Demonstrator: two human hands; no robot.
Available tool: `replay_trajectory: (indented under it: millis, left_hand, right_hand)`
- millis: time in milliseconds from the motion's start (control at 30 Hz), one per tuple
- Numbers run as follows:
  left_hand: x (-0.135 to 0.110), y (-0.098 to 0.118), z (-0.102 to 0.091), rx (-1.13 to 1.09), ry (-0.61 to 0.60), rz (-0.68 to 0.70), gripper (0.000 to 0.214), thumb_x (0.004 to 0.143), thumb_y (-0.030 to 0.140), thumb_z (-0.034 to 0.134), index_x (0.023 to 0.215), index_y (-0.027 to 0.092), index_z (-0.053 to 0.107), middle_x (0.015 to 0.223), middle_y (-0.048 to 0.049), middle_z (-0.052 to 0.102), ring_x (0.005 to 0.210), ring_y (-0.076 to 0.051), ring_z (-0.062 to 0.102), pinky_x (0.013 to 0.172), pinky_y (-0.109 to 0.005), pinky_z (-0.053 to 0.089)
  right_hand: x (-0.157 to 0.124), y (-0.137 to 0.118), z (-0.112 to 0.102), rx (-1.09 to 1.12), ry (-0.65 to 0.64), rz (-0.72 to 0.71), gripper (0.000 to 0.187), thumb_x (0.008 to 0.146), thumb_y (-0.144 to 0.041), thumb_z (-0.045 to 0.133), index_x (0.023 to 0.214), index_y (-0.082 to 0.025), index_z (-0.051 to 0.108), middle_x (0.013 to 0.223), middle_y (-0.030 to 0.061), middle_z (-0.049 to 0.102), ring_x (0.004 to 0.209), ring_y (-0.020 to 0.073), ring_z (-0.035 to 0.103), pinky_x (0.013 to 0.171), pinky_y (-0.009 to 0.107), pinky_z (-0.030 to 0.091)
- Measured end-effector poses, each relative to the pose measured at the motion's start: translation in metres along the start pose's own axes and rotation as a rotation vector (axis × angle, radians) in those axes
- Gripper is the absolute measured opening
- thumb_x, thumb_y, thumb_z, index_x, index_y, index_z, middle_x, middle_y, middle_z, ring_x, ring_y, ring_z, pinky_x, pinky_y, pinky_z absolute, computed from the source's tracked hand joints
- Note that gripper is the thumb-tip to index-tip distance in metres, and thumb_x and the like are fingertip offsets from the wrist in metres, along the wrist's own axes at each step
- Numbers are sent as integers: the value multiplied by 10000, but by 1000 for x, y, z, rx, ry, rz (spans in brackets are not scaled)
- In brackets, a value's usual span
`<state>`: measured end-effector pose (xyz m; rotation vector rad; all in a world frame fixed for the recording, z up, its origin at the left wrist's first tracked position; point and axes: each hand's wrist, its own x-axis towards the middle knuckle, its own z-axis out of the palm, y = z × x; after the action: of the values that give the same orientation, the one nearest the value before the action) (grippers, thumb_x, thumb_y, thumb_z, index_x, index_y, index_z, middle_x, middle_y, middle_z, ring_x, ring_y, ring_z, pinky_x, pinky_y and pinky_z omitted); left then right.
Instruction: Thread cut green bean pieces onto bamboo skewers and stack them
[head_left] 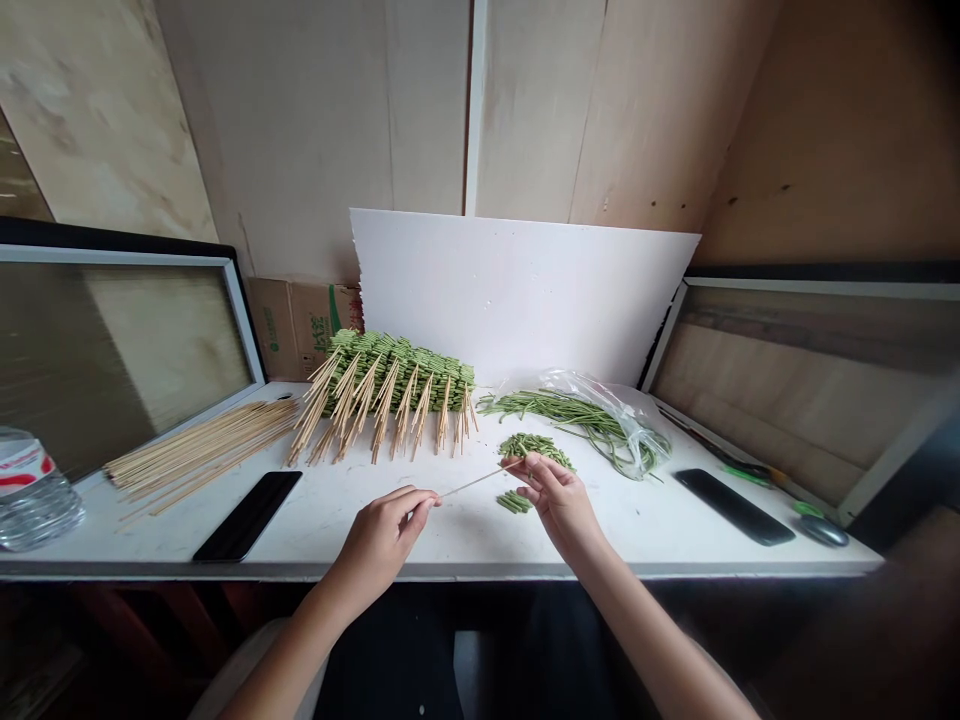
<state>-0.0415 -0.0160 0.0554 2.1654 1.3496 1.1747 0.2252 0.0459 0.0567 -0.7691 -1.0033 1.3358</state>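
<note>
My left hand [384, 532] is closed in a pinch on one end of a thin bamboo skewer [474, 484], held slanting above the table. My right hand [564, 505] pinches around the skewer's other end; whether a bean piece sits between those fingers I cannot make out. Just behind the right hand lies a pile of cut green bean pieces [534, 445], partly hidden by it. A smaller group of bean pieces [512, 501] lies side by side below its fingers. Farther back on the left, skewered bean pieces [409, 372] are stacked in layers, their bare sticks pointing toward me.
Loose bamboo skewers [206, 447] lie at left, near a black phone [247, 515] and a water bottle [34, 500]. Long uncut beans [551, 406] rest by a clear plastic bag [641, 440]. A dark flat object [733, 507] and a mouse [823, 529] are at right.
</note>
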Motion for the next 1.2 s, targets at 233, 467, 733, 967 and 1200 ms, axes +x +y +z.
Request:
replay_trajectory:
  millis: [233, 467, 733, 967, 1200]
  left_hand:
    - [1, -12, 5, 25, 120, 57, 213, 1012, 356, 561, 1029, 210, 716, 923, -56, 748, 797, -172, 692, 689, -243, 520]
    - [-3, -16, 11, 96, 160, 169, 221, 1031, 237, 487, 984, 200, 700, 759, -20, 700, 694, -140, 677, 698, -230, 525]
    - [-5, -21, 14, 155, 139, 133, 263, 1003, 146, 412, 940, 191, 663, 679, 14, 614, 602, -115, 599, 644, -218, 487]
    - [-5, -15, 21, 70, 57, 93, 290, 1032, 209, 397, 940, 190, 671, 639, 27, 551, 557, -115, 538, 587, -217, 433]
    - [-2, -14, 20, -25, 80, 17, 334, 1065, 329, 407, 938, 185, 681, 626, 37, 527, 545, -108, 498, 603, -224, 414]
  right_hand:
    - [5, -1, -8, -28, 72, -57, 342, 770, -485, 859, 941, -198, 785, 1029, 111, 798, 1064, 282, 718, 738, 311, 580]
    - [1, -1, -2, 5, 62, -71, 307, 775, -484, 862, 920, -224, 785, 1057, 96, 797, 1135, 285, 694, 819, 338, 593]
    - [-4, 6, 3, 9, 72, -83, 310, 778, -479, 859, 937, -225, 780, 1073, 104, 795, 1181, 296, 681, 842, 350, 595]
    - [-18, 13, 19, -92, 16, -94, 284, 789, -456, 848, 898, -203, 776, 1047, 117, 794, 1165, 318, 694, 815, 353, 606]
    - [-19, 12, 17, -61, -60, -118, 321, 772, -422, 866, 1013, -227, 781, 1012, 93, 791, 1025, 276, 714, 719, 336, 588]
